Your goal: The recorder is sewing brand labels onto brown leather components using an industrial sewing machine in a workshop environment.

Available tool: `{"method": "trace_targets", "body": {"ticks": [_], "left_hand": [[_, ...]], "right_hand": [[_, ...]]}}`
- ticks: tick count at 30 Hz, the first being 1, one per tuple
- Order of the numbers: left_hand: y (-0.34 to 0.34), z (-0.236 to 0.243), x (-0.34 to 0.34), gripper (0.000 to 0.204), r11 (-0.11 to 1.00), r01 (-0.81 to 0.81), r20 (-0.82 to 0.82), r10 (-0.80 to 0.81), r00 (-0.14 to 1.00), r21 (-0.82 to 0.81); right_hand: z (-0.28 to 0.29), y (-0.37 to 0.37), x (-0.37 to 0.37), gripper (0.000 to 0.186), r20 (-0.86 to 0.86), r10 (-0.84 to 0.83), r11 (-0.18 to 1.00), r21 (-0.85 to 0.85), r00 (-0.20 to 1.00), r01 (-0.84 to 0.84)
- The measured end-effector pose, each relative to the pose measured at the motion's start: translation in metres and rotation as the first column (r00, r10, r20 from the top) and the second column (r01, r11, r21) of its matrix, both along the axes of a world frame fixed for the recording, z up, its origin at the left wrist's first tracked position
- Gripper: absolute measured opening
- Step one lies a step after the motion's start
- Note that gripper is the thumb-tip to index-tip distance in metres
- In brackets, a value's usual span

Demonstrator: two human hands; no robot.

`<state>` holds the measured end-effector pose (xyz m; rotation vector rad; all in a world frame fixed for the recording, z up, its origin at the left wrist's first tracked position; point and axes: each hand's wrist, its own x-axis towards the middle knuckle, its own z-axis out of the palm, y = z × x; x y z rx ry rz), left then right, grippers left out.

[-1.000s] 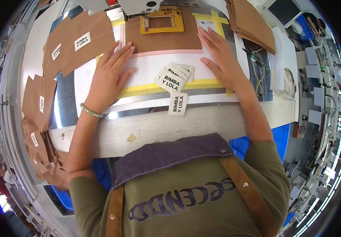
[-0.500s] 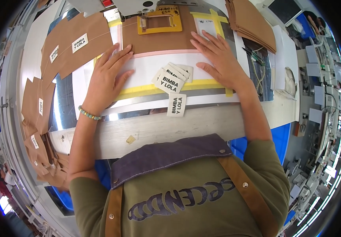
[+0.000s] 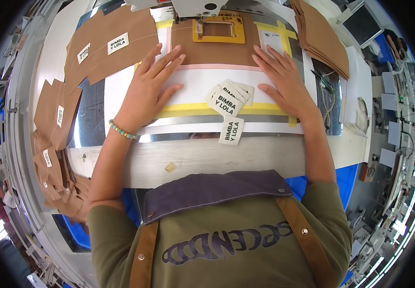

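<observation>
A brown leather-like panel (image 3: 212, 56) lies under the sewing machine head (image 3: 198, 6), bordered in pink on a white, yellow-taped template (image 3: 195, 89). Over its far part sits a yellow rectangular frame (image 3: 242, 34). My left hand (image 3: 150, 91) rests flat at the panel's near left corner, fingers stretched out. At the near right corner my right hand (image 3: 284, 84) lies the same way, fingers spread. Neither hand grips anything. Between them is a small pile of white printed labels (image 3: 227, 103); a single label (image 3: 231, 130) lies just nearer, touching the pile or almost so.
Brown pieces bearing white labels (image 3: 106, 62) spread along the left side and hang over the table's edge. A stack of brown panels (image 3: 320, 41) stands far right. Near it lie dark snips (image 3: 323, 79) and loose thread. A tape scrap (image 3: 170, 167) is on the table's front.
The whole view has shifted, so everything appears slightly further right. Both hands keep about the same places on the panel and template.
</observation>
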<state>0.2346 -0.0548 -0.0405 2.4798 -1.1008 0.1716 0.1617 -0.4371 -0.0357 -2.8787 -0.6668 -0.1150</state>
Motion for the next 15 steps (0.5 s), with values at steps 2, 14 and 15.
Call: {"method": "trace_targets", "body": {"ticks": [2, 14, 15], "left_hand": [[-0.0004, -0.0005, 0.0006, 0.064, 1.0, -0.007, -0.001, 0.007, 1.0, 0.029], [-0.0017, 0.0037, 0.0024, 0.053, 0.996, -0.029, 0.088, 0.022, 0.996, 0.081], [-0.0004, 0.0031, 0.0039, 0.053, 0.997, -0.022, 0.086, 0.016, 0.996, 0.079]], "right_hand": [[0.0012, -0.0002, -0.0002, 0.069, -0.015, -0.003, 1.0, -0.009, 1.0, 0.003], [-0.0003, 0.0006, -0.0023, 0.069, 0.052, 0.001, 1.0, -0.03, 0.999, 0.0], [0.0005, 0.0007, -0.0025, 0.068, 0.058, 0.003, 1.0, -0.021, 0.998, -0.002]]}}
